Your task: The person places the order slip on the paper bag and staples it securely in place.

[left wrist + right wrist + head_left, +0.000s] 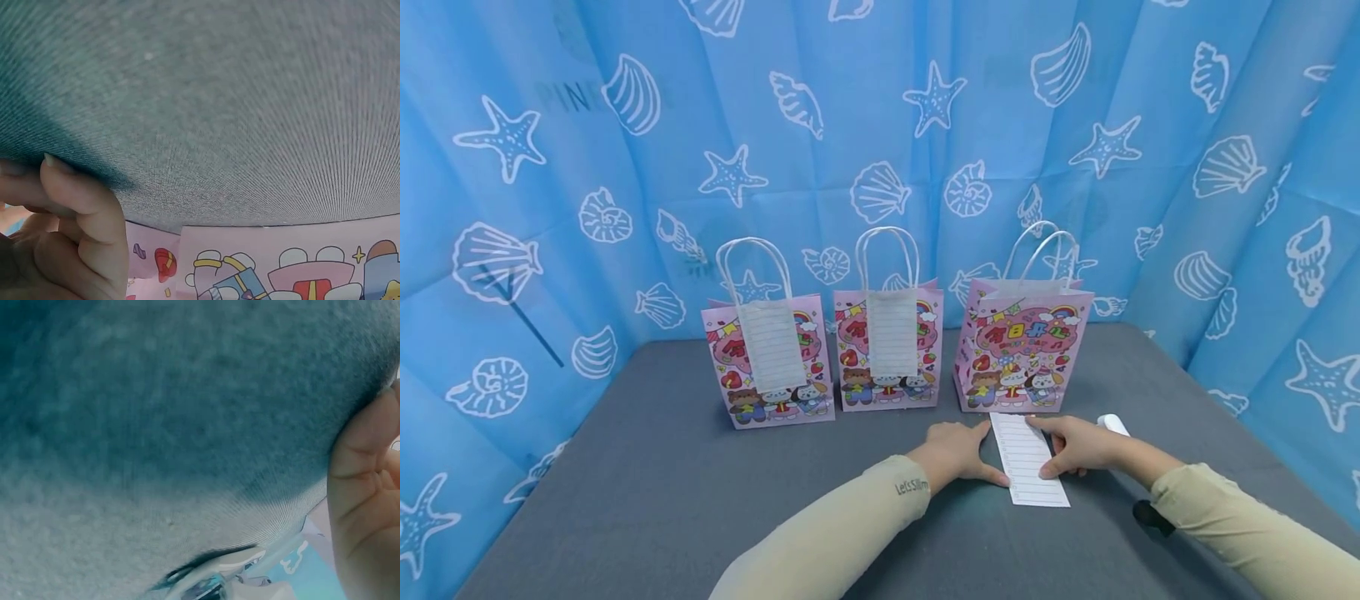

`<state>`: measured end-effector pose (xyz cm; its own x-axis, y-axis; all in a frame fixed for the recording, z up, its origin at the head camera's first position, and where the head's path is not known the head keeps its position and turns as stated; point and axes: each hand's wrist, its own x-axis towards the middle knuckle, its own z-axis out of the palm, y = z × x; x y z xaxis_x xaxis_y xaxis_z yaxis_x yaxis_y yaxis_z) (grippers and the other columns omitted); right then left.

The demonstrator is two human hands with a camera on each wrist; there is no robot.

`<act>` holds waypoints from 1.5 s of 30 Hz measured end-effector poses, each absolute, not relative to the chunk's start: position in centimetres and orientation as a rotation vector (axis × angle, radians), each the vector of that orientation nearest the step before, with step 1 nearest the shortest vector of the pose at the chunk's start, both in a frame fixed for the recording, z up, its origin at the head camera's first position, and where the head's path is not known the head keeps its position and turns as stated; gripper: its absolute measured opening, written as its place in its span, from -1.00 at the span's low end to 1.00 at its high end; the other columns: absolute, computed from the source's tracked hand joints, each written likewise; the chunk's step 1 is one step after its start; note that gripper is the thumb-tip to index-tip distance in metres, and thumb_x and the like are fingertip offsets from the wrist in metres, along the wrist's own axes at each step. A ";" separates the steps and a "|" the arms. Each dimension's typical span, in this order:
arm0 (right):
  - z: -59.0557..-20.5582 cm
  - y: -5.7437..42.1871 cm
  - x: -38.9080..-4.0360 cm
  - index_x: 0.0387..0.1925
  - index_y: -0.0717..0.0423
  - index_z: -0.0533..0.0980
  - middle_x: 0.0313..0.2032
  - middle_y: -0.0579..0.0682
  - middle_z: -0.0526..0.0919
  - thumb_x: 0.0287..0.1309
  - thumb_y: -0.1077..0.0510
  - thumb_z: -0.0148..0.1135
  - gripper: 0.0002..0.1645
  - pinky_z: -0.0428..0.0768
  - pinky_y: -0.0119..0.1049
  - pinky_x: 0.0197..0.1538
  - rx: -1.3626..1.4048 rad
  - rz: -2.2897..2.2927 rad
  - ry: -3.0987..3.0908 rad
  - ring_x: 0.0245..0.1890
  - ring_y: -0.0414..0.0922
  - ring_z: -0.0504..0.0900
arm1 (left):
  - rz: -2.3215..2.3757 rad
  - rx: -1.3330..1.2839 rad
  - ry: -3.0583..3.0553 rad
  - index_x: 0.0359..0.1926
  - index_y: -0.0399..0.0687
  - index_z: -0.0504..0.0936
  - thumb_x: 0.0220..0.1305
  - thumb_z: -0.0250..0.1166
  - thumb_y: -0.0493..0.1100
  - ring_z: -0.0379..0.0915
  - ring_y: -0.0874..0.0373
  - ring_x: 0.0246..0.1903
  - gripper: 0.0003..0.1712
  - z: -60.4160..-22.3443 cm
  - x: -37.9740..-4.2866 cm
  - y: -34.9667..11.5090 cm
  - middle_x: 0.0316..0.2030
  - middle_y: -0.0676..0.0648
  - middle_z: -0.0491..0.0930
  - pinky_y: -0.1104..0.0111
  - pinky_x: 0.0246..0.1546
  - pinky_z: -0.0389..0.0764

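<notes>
A white lined sheet of paper (pixel 1028 460) lies flat on the grey table between both hands. At its left edge, my left hand (pixel 957 454) rests with thumb and index finger spread along the side. My right hand (pixel 1078 444) is at the right edge, its thumb on the paper and its index finger near the top. Just behind the sheet stands a pink cartoon paper bag (pixel 1026 358) with white handles. In the left wrist view my left hand (pixel 75 231) appears beside the bag front (pixel 312 262); the right wrist view shows part of my right hand (pixel 369 506).
Two more pink bags, a left bag (pixel 722 354) and a middle bag (pixel 853 333), stand with lined sheets over their fronts. A small white object (pixel 1112 424) lies beyond my right wrist. Near the right sleeve is a black object (pixel 1152 517). A blue curtain (pixel 850 125) hangs behind.
</notes>
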<state>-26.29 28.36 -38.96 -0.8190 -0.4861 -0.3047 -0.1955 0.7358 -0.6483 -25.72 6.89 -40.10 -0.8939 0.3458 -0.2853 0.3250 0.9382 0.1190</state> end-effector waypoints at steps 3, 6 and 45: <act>-39.0 28.3 -26.2 0.36 0.46 0.15 -0.55 -0.03 0.33 0.00 0.08 0.50 0.04 0.30 -0.37 -0.55 -0.512 -0.838 2.495 -0.59 -0.13 0.32 | 0.079 0.488 2.788 0.44 0.37 0.24 -0.02 0.26 0.53 0.42 0.16 0.16 0.01 -40.1 -25.7 7.0 0.23 0.09 0.47 0.25 0.09 0.46; -39.1 28.2 -26.1 0.35 0.43 0.19 -0.54 -0.02 0.34 0.00 0.09 0.50 0.01 0.31 -0.37 -0.56 -0.520 -0.834 2.508 -0.59 -0.13 0.32 | 0.097 0.474 2.777 0.43 0.40 0.25 0.00 0.25 0.53 0.41 0.16 0.18 -0.02 -40.1 -25.9 7.0 0.24 0.10 0.46 0.24 0.10 0.44; -35.0 27.8 -23.8 0.11 0.54 0.39 -0.18 0.19 0.69 0.41 0.11 0.09 -0.48 0.58 0.03 -0.15 -0.114 -1.380 2.622 -0.23 0.00 0.67 | 1.026 0.369 2.835 -0.29 0.10 0.76 0.33 0.28 -0.03 0.35 0.32 -0.66 -0.85 -37.4 -23.6 6.9 -0.60 0.18 0.51 0.42 -0.62 0.32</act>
